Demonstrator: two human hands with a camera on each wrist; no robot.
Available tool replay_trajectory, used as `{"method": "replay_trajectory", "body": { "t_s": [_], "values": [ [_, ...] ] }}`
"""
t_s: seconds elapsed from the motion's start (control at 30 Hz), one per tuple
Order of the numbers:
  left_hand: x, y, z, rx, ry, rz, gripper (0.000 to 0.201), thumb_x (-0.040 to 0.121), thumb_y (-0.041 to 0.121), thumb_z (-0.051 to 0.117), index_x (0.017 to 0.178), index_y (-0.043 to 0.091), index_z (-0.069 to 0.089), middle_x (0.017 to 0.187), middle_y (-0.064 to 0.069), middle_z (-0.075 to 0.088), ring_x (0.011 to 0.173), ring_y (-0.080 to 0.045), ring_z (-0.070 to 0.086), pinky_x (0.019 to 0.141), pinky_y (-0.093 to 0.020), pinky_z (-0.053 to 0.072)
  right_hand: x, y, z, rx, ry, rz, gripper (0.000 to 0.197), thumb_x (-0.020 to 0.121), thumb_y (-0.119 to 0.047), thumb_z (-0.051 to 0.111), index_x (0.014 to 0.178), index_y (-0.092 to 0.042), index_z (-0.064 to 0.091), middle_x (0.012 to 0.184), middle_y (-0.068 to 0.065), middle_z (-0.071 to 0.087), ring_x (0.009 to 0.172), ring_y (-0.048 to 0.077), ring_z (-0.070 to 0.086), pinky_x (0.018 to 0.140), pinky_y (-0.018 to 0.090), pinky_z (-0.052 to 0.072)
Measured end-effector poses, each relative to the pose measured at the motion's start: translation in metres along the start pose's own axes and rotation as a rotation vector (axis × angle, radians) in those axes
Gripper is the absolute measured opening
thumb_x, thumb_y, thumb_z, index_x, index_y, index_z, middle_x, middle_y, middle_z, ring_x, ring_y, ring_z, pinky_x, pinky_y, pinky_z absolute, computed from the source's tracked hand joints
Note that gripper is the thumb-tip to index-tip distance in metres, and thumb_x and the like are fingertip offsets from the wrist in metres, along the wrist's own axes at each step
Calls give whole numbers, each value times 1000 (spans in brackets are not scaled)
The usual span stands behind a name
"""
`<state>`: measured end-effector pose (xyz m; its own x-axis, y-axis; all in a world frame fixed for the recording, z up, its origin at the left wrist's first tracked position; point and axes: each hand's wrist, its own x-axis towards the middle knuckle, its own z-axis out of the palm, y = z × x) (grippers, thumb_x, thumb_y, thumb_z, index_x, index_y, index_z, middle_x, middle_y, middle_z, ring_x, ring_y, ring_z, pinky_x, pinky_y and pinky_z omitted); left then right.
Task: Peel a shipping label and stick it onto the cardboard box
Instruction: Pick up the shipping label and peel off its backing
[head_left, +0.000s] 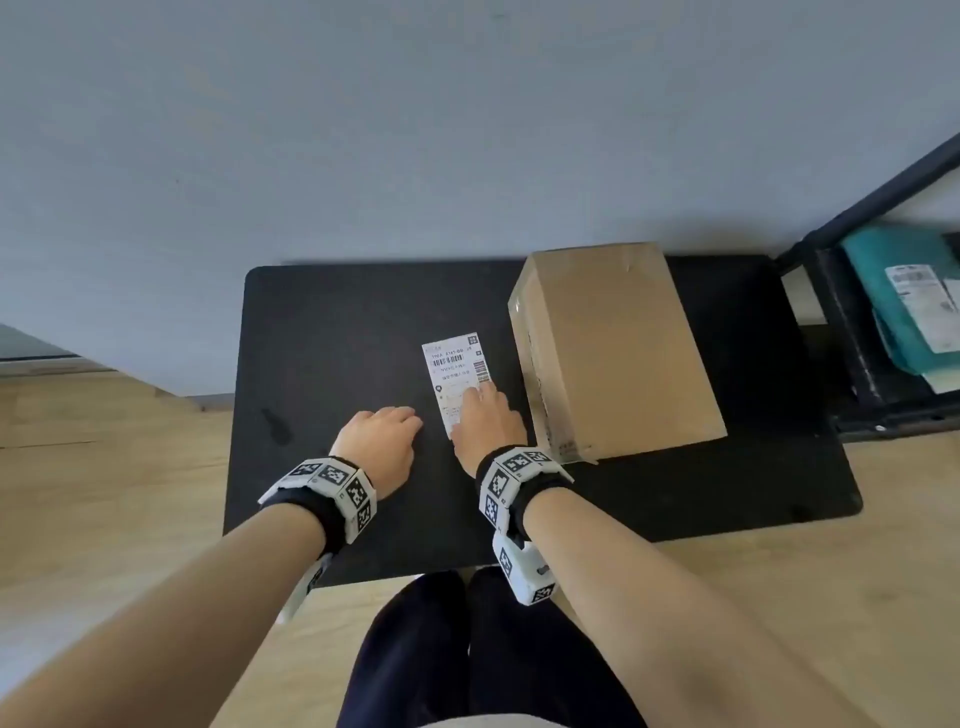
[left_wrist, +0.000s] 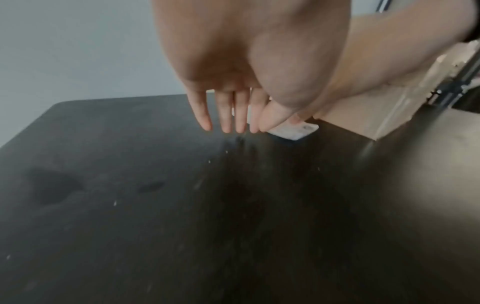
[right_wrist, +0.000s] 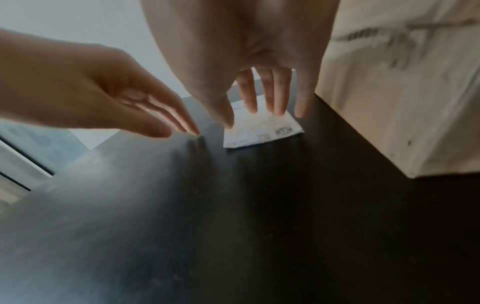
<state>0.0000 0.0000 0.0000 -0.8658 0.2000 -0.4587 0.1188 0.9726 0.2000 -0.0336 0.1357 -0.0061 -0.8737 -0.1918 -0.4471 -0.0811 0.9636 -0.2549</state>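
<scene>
A white shipping label (head_left: 456, 369) with barcodes lies flat on the black table (head_left: 337, 332), just left of a tall cardboard box (head_left: 613, 348). My right hand (head_left: 485, 415) is over the label's near end with fingers straight, fingertips (right_wrist: 279, 111) down on the paper (right_wrist: 262, 133). My left hand (head_left: 384, 436) hovers palm down beside the label's left edge, fingers (left_wrist: 226, 121) straight and together, holding nothing. The box (right_wrist: 405, 92) stands close on the right of my right hand; the label's corner (left_wrist: 296, 131) peeks past my left thumb.
A dark metal shelf (head_left: 852, 332) stands to the right of the table with teal mailer bags (head_left: 904, 301) on it. A grey wall runs behind the table. Wooden floor (head_left: 104, 467) lies to the left and right of the table.
</scene>
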Motion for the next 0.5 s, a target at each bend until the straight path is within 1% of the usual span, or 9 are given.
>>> {"method": "replay_trajectory", "body": {
  "t_s": [0.03, 0.1, 0.2, 0.23, 0.3, 0.37, 0.43, 0.5],
  "values": [
    [-1, -1, 5, 19, -24, 9, 45, 94, 18, 37, 139, 16, 43, 150, -1, 38, 137, -19, 38, 110, -35, 30, 0, -1, 2, -1, -2, 18, 37, 89, -18, 55, 123, -9, 45, 133, 12, 42, 120, 29, 45, 91, 42, 43],
    [-4, -5, 17, 44, -7, 56, 51, 96, 21, 36, 146, 17, 29, 158, -1, 23, 144, -18, 26, 115, -36, 22, 3, 1, 8, 22, 53, 57, 46, 87, -20, 58, 128, -10, 41, 139, 12, 35, 124, 28, 42, 95, 43, 44],
    [-5, -5, 29, 90, 21, 133, 57, 97, 27, 33, 150, 20, 14, 160, 2, 10, 147, -19, 15, 119, -42, 12, 6, 4, 15, 79, 66, 134, 60, 87, -23, 59, 138, -10, 31, 150, 14, 24, 135, 29, 33, 103, 47, 40],
    [-4, -4, 31, 99, 13, 148, 57, 98, 29, 31, 151, 22, 10, 161, 3, 6, 148, -18, 11, 119, -44, 10, 8, 5, 17, 101, 67, 162, 63, 87, -23, 60, 140, -11, 29, 151, 14, 23, 137, 29, 31, 105, 47, 39],
    [-2, -4, 31, 122, -10, 164, 56, 99, 33, 27, 151, 26, 6, 161, 5, 2, 149, -17, 5, 119, -45, 4, 11, 5, 17, 132, 92, 199, 66, 84, -23, 65, 138, -11, 30, 149, 14, 28, 135, 28, 34, 104, 45, 40],
    [-1, -4, 31, 168, -51, 186, 56, 99, 34, 24, 150, 26, 4, 161, 6, 1, 149, -17, 1, 119, -46, 0, 15, 5, 16, 191, 122, 219, 73, 77, -21, 74, 136, -12, 31, 143, 12, 34, 130, 27, 39, 100, 43, 44],
    [-2, -5, 32, 217, -86, 213, 55, 100, 34, 22, 151, 25, 3, 161, 5, 1, 149, -17, 0, 119, -47, -1, 18, 4, 14, 265, 134, 234, 79, 71, -19, 80, 134, -14, 32, 139, 11, 38, 127, 26, 41, 97, 42, 46],
    [-4, -7, 34, 232, -98, 218, 55, 100, 33, 22, 151, 24, 3, 161, 5, 2, 149, -17, 1, 119, -47, -1, 20, 4, 13, 328, 136, 253, 79, 68, -14, 81, 132, -15, 34, 135, 10, 39, 124, 25, 44, 96, 39, 47]
  ]
}}
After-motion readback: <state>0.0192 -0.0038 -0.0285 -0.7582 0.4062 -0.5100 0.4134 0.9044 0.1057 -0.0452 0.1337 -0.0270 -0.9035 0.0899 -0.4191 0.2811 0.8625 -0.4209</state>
